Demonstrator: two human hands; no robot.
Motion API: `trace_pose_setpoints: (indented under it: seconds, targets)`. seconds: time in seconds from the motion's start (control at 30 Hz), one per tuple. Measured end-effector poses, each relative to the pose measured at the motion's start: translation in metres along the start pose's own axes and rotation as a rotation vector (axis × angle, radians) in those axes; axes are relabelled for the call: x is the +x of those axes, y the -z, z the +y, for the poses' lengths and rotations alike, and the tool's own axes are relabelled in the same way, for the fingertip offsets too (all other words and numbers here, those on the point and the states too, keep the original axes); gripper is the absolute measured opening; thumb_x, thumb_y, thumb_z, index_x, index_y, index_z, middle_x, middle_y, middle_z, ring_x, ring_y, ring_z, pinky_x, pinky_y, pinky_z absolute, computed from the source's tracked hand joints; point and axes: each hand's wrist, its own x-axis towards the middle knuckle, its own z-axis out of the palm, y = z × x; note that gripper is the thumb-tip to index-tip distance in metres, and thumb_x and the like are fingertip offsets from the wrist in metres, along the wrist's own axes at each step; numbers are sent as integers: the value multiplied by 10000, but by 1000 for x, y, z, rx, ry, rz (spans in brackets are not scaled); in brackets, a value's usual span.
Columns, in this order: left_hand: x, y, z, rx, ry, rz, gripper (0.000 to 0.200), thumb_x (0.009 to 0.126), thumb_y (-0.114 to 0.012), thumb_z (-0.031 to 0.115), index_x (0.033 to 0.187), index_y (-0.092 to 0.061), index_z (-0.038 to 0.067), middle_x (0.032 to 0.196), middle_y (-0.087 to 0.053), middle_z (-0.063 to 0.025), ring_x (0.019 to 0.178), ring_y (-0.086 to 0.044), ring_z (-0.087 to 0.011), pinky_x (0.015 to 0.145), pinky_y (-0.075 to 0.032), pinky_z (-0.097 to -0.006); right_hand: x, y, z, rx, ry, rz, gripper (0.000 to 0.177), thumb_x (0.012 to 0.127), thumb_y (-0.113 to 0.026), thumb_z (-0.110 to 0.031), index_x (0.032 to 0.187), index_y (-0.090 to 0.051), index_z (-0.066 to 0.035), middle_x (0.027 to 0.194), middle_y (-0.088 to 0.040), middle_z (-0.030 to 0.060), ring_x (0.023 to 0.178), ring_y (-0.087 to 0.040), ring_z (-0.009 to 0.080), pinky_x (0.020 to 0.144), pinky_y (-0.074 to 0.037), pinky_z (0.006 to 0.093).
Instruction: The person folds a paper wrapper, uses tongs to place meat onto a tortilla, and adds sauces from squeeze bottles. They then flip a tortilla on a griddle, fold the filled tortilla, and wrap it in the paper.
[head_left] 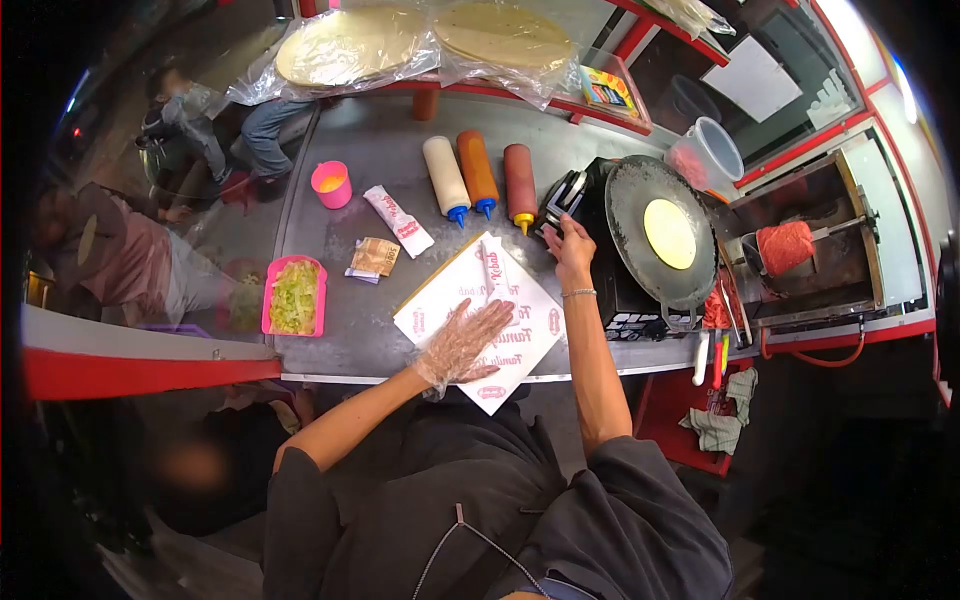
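My left hand (470, 340), in a clear plastic glove, lies flat with fingers spread on a stack of white printed kebab wrapping paper (535, 335). A narrow wrapped kebab packet (494, 262) rests on the paper just beyond my fingertips. My bare right hand (573, 248) wears a bracelet and has its fingers bent together at a black and silver part (565, 200) on the stove's left side; what they pinch I cannot tell. Close by on the black stove (598, 300) sits a round griddle (640, 270), with a pale yellow flatbread (670, 234) on it.
Three sauce bottles (478, 175) lie behind the paper. To the left are a wrapped kebab (398, 222), banknotes (375, 257), a pink cup (331, 185) and a pink box of shredded lettuce (295, 296). Knives (702, 358) and a meat spit (785, 248) stand right. People (190, 130) are beyond the counter.
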Motion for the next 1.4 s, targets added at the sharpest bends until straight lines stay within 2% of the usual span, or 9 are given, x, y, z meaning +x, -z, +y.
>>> trace_pose_setpoints:
  seconds: [0.23, 0.3, 0.37, 0.43, 0.77, 0.97, 1.03, 1.2, 1.4]
  targets:
    - [-2, -1, -2, 0, -24, 18, 976, 881, -585, 605, 1624, -226, 84, 1690, -217, -98, 1568, -180, -224, 1211, -180, -580, -8, 19, 54, -300, 204, 113, 212, 930, -763, -185, 981, -747, 20, 1030, -710, 101, 960, -679, 202, 898, -565, 339]
    - [-2, 1, -1, 50, -30, 24, 966, 887, -576, 605, 1619, -237, 74, 1688, -222, -100, 1570, -174, -228, 1215, -169, -580, -32, 26, 60, -691, 630, 128, 244, 863, -811, -193, 930, -749, 34, 1177, -660, 146, 1021, -647, 208, 866, -518, 328]
    - [-1, -2, -4, 38, -23, 35, 960, 890, -572, 605, 1612, -250, 60, 1684, -226, -115, 1571, -172, -232, 1218, -158, -585, -74, 23, 45, -558, 562, 40, 207, 851, -819, -217, 905, -782, -20, 1210, -623, 159, 1109, -609, 242, 925, -488, 355]
    - [-4, -10, -2, 16, -25, 34, 955, 893, -567, 605, 1606, -264, 47, 1681, -230, -130, 1571, -170, -236, 1221, -146, -589, -92, 38, 45, -691, 345, -380, 187, 841, -823, -217, 933, -800, -56, 1214, -621, 121, 1084, -599, 216, 945, -473, 347]
    - [-1, -14, -3, -72, 1, 68, 941, 890, -567, 606, 1569, -331, 1, 1655, -263, -198, 1567, -181, -264, 1235, -111, -582, -103, 27, 47, -809, 462, -372, 196, 790, -855, -188, 965, -816, -109, 1051, -575, 65, 996, -579, 201, 873, -476, 325]
    - [0, -8, -3, -134, 8, 45, 935, 902, -545, 586, 1587, -290, 2, 1659, -259, -196, 1564, -195, -278, 1242, -99, -561, -95, 13, 45, -746, 448, -320, 436, 756, -846, -207, 1170, -723, -145, 979, -633, 60, 787, -609, 165, 702, -495, 312]
    - [0, -6, 0, -128, 6, 57, 931, 903, -543, 581, 1587, -289, 1, 1658, -258, -198, 1563, -196, -281, 1242, -100, -559, -92, 4, 42, -913, 274, -244, 444, 755, -826, -284, 1143, -667, -140, 973, -674, 73, 794, -643, 198, 716, -512, 351]
    - [-5, -24, 3, -168, 41, 144, 855, 923, -556, 536, 1566, -333, 19, 1602, -350, -221, 1512, -298, -329, 1218, -210, -564, -98, -15, 43, -1353, 679, -281, 566, 762, -770, -272, 1207, -534, -14, 1125, -592, 248, 958, -654, 427, 801, -545, 498]
    - [-53, 7, 41, -452, 322, 537, 439, 895, -680, 210, 1288, -631, 21, 1400, -592, -198, 1259, -584, -374, 1079, -455, -453, -109, -64, 34, -1370, 772, -560, 591, 709, -760, -186, 1218, -513, -13, 1067, -608, 260, 918, -665, 450, 782, -556, 523]
